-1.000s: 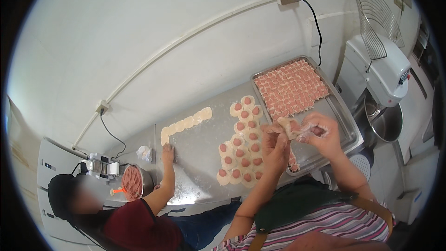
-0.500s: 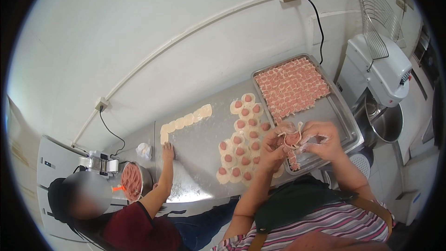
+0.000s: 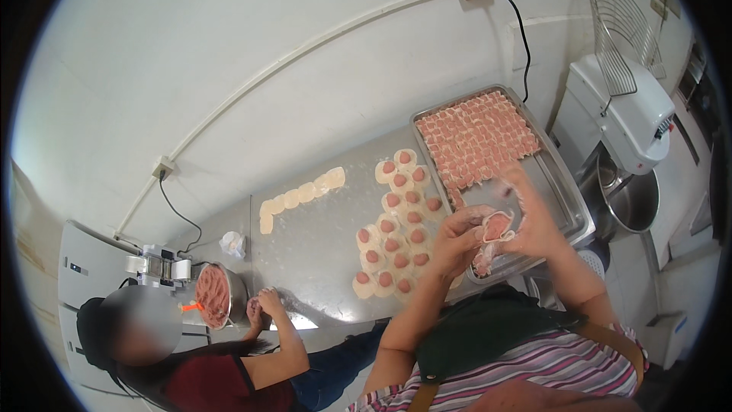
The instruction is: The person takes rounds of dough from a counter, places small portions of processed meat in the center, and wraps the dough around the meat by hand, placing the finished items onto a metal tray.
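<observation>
A dumpling (image 3: 498,226) with pink meat filling and a pale wrapper gathered round it is held over the tray's near left part. The fingers of my left hand (image 3: 455,243) are closed on it. Beside it is my right hand (image 3: 539,217), its fingers stretched up and blurred, its thumb close to the wrapper's edge. Just beneath the hands, more dumplings (image 3: 482,263) lie in the metal tray (image 3: 553,202), partly hidden. Tight rows of open-topped dumplings (image 3: 476,137) fill the tray's far part. On the table to the left lie round wrappers with meat balls (image 3: 393,244).
A co-worker's hands (image 3: 263,305) meet at the table's near edge, by a bowl of minced meat (image 3: 217,296). Plain wrappers (image 3: 301,194) form a bent row on the steel table (image 3: 313,252). A mixer (image 3: 621,118) stands right of the tray; a cord (image 3: 524,46) hangs behind.
My right hand's fingers have lifted off the dumpling, whose wrapper is now gathered closer round the meat. The co-worker's hand has drawn back from the plain wrappers to the table's near edge.
</observation>
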